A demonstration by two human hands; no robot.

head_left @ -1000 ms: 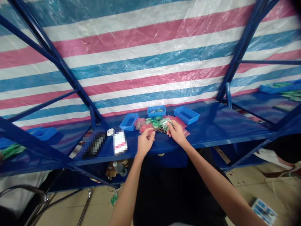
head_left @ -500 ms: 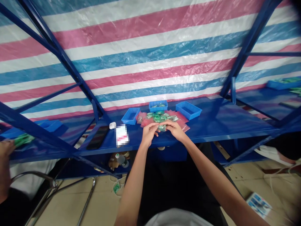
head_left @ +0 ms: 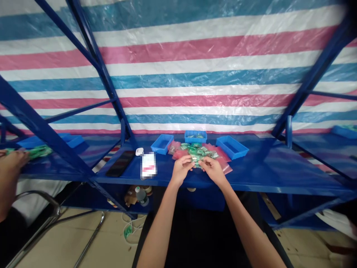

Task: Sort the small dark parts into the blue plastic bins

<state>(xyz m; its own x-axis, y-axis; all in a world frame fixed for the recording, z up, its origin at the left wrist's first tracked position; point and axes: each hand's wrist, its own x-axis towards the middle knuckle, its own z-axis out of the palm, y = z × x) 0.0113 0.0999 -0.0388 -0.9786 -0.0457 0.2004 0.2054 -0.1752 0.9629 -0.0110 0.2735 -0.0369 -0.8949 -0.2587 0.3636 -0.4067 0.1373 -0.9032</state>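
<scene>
My left hand point(head_left: 181, 170) and my right hand point(head_left: 214, 171) meet over the table's front part, fingertips pinched on opposite sides of a small clear-and-green plastic packet point(head_left: 197, 163). Its contents are too small to make out. Just beyond my fingers lies a heap of similar green packets point(head_left: 193, 149). Pink plastic bags point(head_left: 226, 168) are spread under and around that heap, showing most at its left and right.
Behind the heap stands a blue tray point(head_left: 195, 138) with small packets; blue trays point(head_left: 162, 144) point(head_left: 232, 147) flank it. A black phone point(head_left: 120, 163), a white case point(head_left: 139, 151) and a blurred-out card point(head_left: 148, 165) lie left. Another person's hand point(head_left: 13, 163) holds green packets farther left.
The camera view has tilted and shifted, so the table sits lower in the picture. Both my hands stay at the packet, with their fingers slightly rearranged.
</scene>
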